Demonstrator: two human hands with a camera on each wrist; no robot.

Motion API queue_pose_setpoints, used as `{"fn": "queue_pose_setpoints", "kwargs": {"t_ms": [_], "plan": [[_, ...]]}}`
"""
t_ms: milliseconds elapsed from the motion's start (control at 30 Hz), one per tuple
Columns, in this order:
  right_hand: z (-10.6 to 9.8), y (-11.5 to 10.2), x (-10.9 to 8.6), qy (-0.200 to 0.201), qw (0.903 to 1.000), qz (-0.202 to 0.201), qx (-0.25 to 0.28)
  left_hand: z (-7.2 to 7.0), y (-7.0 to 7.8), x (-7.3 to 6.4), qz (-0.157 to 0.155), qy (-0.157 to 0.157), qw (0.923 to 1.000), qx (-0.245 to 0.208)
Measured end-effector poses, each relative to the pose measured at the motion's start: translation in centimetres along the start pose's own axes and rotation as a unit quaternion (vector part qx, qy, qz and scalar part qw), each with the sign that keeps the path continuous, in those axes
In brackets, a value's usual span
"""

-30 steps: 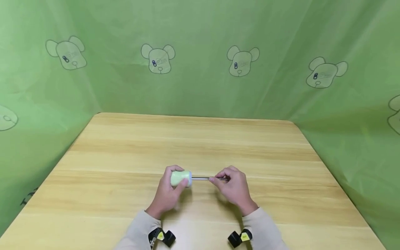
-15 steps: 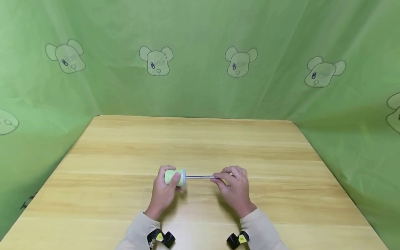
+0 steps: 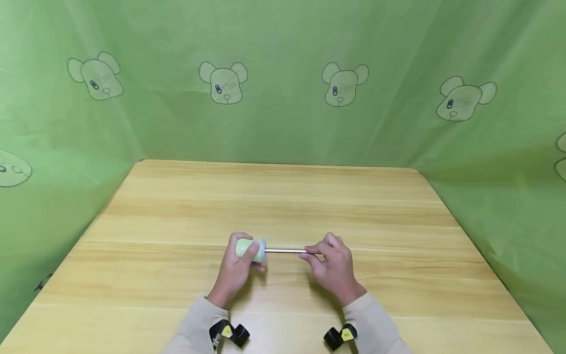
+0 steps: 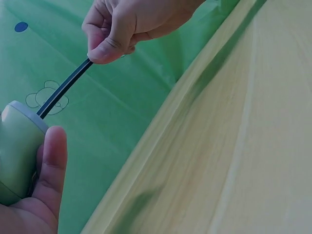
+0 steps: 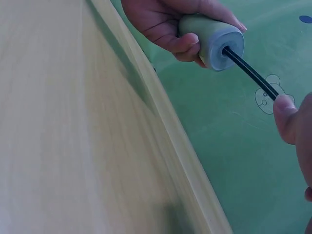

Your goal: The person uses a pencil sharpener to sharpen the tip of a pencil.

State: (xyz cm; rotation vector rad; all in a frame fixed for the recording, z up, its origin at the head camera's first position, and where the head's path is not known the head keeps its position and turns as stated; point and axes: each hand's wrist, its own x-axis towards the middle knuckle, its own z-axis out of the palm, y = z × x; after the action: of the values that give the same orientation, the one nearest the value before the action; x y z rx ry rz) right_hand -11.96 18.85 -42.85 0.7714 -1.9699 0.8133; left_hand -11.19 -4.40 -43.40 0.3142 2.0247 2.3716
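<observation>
A screwdriver with a stubby pale green handle (image 3: 242,246) and a thin metal shaft (image 3: 285,250) is held level above the table, shaft pointing right. My left hand (image 3: 232,273) grips the handle, its thumb lying along the side near the pale blue collar (image 3: 263,250). With thumb and fingertips, my right hand (image 3: 333,263) pinches the shaft near its far end; a short dark bit shows past the fingers. In the right wrist view, the shaft (image 5: 251,73) enters a round hole in the collar's end face (image 5: 218,51). The left wrist view shows the shaft (image 4: 63,89) between both hands.
A wood-grain table (image 3: 283,201) lies below the hands. Green sheeting (image 3: 283,132) printed with bear heads stands around its back and sides. Black wrist devices (image 3: 230,334) with yellow labels sit at both cuffs.
The hands have moved farther apart, exposing more shaft between them. My left hand shifted left with the handle, then slightly back right. The right fingers pinch farther along the shaft.
</observation>
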Motion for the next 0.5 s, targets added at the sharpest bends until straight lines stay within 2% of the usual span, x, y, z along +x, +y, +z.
{"fn": "queue_pose_setpoints", "kwargs": {"t_ms": [200,267,300,333,367,400,500], "plan": [[-0.6,-0.3,0.1,-0.042,0.9969,0.058,0.031,-0.2,-0.1,0.1,0.014,-0.022,0.9993,0.027],[-0.9,-0.6,0.4,-0.069,0.992,0.1,0.036,-0.4,-0.2,0.1,0.018,-0.033,0.9987,0.035],[-1.1,-0.7,0.6,-0.089,0.9864,0.131,0.042,-0.5,-0.2,0.1,0.019,-0.037,0.9983,0.04],[-1.2,-0.8,0.7,-0.112,0.9777,0.169,0.055,-0.5,-0.2,0.1,0.019,-0.041,0.998,0.045],[-1.4,-0.9,0.9,-0.141,0.964,0.213,0.073,-0.6,-0.1,0.0,0.019,-0.046,0.9974,0.052],[-1.7,-1.0,1.1,-0.17,0.9463,0.258,0.093,-0.6,-0.1,0.0,0.019,-0.049,0.9965,0.064],[-2.1,-0.9,1.4,-0.248,0.88,0.38,0.14,-0.6,-0.1,-0.2,0.031,-0.059,0.9923,0.104]]}}
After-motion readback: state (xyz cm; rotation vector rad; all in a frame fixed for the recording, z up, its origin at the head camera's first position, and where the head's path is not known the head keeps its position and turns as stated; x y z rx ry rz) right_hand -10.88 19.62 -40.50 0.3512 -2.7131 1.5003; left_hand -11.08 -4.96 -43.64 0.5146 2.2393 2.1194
